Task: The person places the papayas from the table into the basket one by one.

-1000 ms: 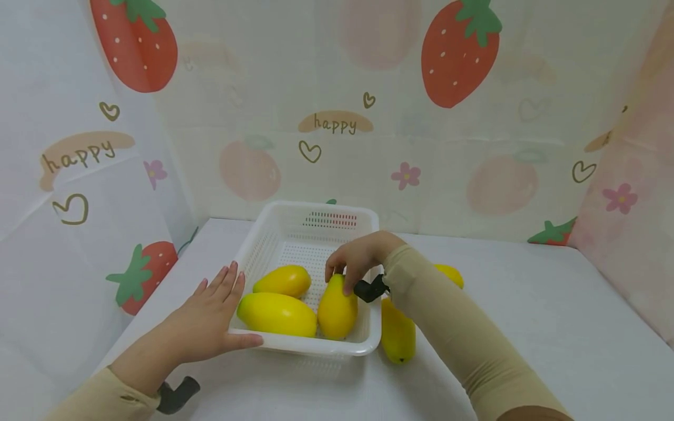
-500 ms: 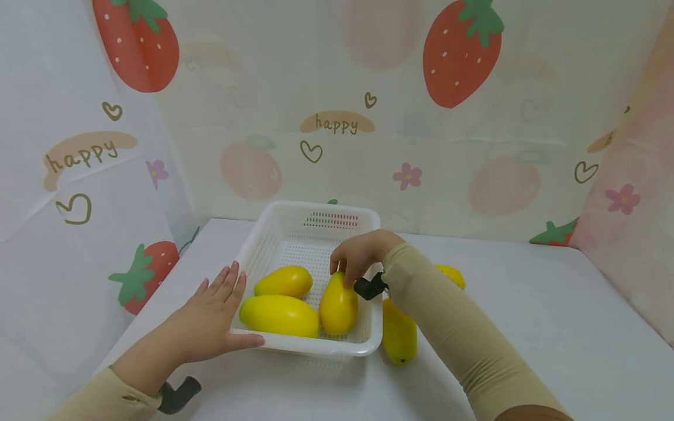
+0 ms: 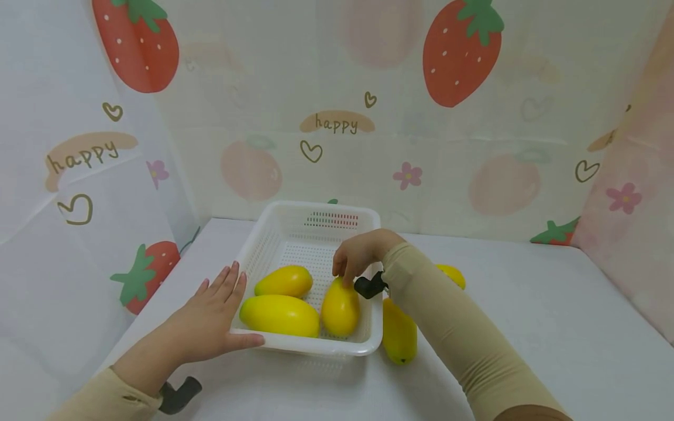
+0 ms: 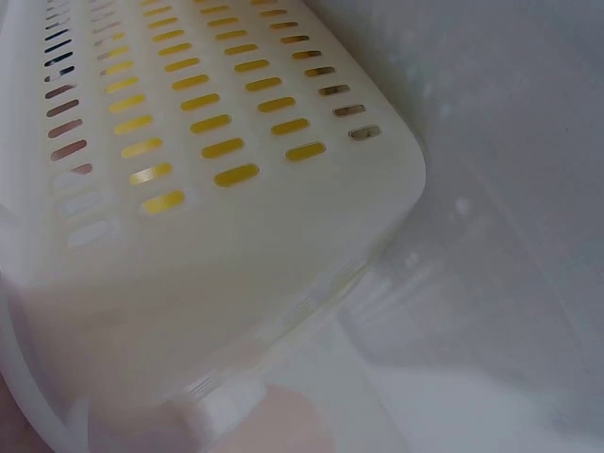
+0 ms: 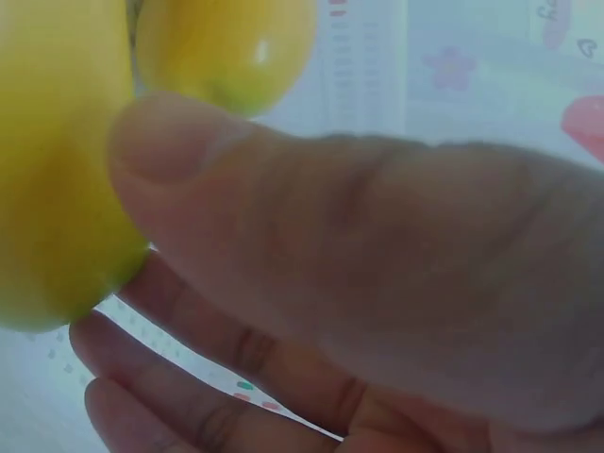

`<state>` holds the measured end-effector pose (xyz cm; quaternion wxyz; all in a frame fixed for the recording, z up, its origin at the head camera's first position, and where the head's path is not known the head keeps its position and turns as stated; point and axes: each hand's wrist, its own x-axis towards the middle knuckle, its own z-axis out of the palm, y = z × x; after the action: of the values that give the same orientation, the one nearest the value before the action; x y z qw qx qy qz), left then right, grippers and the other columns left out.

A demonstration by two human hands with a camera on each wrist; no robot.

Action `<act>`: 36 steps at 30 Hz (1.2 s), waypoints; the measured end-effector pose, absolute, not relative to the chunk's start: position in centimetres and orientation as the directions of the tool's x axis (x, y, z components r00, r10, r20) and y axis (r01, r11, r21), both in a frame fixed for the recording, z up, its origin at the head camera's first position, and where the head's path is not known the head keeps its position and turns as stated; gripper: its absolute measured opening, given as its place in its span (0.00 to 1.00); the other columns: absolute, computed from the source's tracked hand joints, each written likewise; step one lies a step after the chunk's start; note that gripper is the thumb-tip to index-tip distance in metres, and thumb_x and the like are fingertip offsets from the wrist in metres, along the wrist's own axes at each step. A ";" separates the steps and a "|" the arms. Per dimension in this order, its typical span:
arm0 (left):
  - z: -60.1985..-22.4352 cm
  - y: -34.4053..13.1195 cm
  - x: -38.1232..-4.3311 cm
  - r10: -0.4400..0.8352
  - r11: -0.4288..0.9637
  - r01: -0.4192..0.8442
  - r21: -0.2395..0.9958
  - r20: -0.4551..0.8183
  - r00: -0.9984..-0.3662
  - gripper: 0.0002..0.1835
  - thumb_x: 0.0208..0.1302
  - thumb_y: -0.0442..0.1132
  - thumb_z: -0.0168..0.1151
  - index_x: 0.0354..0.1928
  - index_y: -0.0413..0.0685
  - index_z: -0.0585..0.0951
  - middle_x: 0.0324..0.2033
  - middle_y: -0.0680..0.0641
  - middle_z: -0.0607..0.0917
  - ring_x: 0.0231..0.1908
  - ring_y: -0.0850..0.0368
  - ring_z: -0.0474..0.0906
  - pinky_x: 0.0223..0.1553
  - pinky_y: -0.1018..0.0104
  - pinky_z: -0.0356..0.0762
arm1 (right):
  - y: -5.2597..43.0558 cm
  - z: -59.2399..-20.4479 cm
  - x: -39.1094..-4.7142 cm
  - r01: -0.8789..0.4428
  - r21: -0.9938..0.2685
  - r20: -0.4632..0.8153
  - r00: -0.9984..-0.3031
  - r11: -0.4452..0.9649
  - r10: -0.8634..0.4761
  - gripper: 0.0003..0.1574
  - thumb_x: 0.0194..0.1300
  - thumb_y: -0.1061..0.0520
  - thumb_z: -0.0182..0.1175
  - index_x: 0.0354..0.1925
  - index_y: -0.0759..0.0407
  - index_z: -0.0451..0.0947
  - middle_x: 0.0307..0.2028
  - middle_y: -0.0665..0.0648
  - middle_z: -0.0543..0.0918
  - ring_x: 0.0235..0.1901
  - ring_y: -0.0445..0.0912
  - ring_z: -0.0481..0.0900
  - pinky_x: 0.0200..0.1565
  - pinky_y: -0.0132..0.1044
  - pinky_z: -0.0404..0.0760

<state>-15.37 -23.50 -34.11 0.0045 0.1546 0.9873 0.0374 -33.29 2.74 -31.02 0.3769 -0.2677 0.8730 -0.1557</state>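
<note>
A white perforated plastic basket stands on the table. Inside, two yellow papayas with greenish ends lie at the left: a larger front papaya and a smaller papaya behind it. My right hand reaches in over the right rim and pinches the narrow top of a third papaya, thumb on its near side. In the right wrist view, the thumb overlaps this papaya, with other fingertips at its end. My left hand rests with straight fingers along the basket's left rim, thumb over the front rim.
Outside the basket to the right lies another papaya. A further yellow fruit shows partly behind the right sleeve. White cloth covers the table. A printed curtain closes off the back and sides.
The papaya under my right hand has shifted slightly right and tipped, so it looks shorter. My right hand has moved a little right with it. The left hand stays put.
</note>
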 end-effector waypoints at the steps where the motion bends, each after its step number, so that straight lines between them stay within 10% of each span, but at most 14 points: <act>1: -34.1 -23.5 -15.4 0.306 0.950 0.305 0.072 0.004 -0.952 0.65 0.42 0.83 0.37 0.68 0.33 0.50 0.69 0.34 0.43 0.68 0.37 0.40 0.62 0.37 0.42 | 2.8 -31.0 -33.3 -0.354 -0.474 -0.573 -0.571 0.806 -0.588 0.17 0.54 0.58 0.66 0.44 0.53 0.79 0.40 0.48 0.80 0.42 0.42 0.78 0.53 0.39 0.74; 36: -34.1 -23.4 -15.6 0.307 0.948 0.306 0.083 0.006 -0.952 0.65 0.42 0.82 0.39 0.68 0.33 0.50 0.69 0.33 0.44 0.68 0.37 0.40 0.62 0.37 0.42 | 11.3 -27.4 -33.4 -0.466 -0.668 -0.194 -0.644 0.580 -0.740 0.17 0.61 0.55 0.60 0.49 0.52 0.75 0.48 0.53 0.78 0.49 0.45 0.76 0.52 0.41 0.74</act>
<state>-15.58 -23.38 -34.13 0.0033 0.1552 0.9870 0.0414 -33.39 11.29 -27.43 0.2332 -0.3514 0.8578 -0.2939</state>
